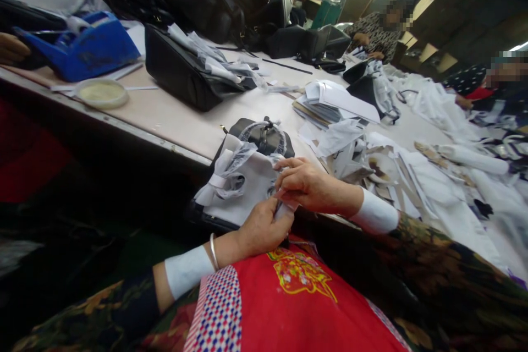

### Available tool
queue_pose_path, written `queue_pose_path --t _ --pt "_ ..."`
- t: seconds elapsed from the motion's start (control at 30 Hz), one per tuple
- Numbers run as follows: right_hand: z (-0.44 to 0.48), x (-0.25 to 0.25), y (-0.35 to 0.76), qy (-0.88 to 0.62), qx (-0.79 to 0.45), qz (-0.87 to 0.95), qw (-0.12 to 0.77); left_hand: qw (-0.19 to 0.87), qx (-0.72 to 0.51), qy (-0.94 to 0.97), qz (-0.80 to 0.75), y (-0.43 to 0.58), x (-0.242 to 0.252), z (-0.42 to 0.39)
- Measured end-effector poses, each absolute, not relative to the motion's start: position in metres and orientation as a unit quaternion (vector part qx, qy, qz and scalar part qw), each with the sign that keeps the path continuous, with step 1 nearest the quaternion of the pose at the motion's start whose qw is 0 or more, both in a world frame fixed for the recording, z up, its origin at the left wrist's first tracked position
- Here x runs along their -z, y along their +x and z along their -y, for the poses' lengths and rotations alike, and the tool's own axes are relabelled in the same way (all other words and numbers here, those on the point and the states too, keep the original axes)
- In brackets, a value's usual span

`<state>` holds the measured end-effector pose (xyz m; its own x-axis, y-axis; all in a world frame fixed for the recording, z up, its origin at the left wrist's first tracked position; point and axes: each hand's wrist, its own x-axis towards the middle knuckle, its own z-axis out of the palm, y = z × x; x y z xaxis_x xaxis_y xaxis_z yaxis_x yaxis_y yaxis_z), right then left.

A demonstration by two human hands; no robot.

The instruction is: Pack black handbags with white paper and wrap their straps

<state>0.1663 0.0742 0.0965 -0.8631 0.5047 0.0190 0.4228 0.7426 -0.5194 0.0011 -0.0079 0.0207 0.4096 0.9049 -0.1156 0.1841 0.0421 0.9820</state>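
A black handbag (262, 138) lies at the front edge of the table, mostly covered by white wrapping paper (251, 190). Clear plastic film (235, 157) is wound around its handles. My left hand (264, 226), wearing a silver bangle, is closed at the bag's near right side and grips a piece of white wrapping. Just above it, my right hand (303, 182) has its fingers bent and pinched against the same wrapping. The two hands touch or nearly touch. Exactly what lies between the right fingertips is partly hidden.
A blue tape dispenser (97, 49) and a round shallow dish (102, 93) sit to the left. Another black bag (181, 69) lies behind. Paper sheets (334, 100) and crumpled white wrapping (437, 192) cover the right side. Two people work at the far right; another hand (13, 49) shows at far left.
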Motion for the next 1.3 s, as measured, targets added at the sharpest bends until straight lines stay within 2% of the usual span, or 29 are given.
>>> queue_pose_path --t 0.17,0.4,0.6,0.9,1.13,1.3 --pt "-0.069 -0.090 0.158 -0.240 -0.293 0.913 0.155 0.616 -0.332 0.551 -0.455 0.004 -0.021 0.003" --pt "-0.078 -0.084 0.162 -0.221 -0.358 0.893 0.159 0.698 -0.319 0.452 -0.456 0.009 -0.017 0.002" --pt "-0.090 -0.106 0.160 -0.197 -0.382 0.900 0.069 0.696 -0.336 0.442 -0.456 0.011 -0.017 0.005" --pt "-0.099 -0.115 0.139 -0.211 -0.229 0.948 -0.071 0.676 -0.328 0.465 -0.467 0.009 -0.010 0.007" --pt "-0.114 -0.122 0.129 -0.139 -0.231 0.949 -0.161 0.644 -0.333 0.505 -0.468 0.007 -0.008 0.007" --pt "-0.114 -0.120 0.121 -0.148 -0.201 0.944 -0.214 0.618 -0.335 0.531 -0.474 0.004 -0.008 0.006"
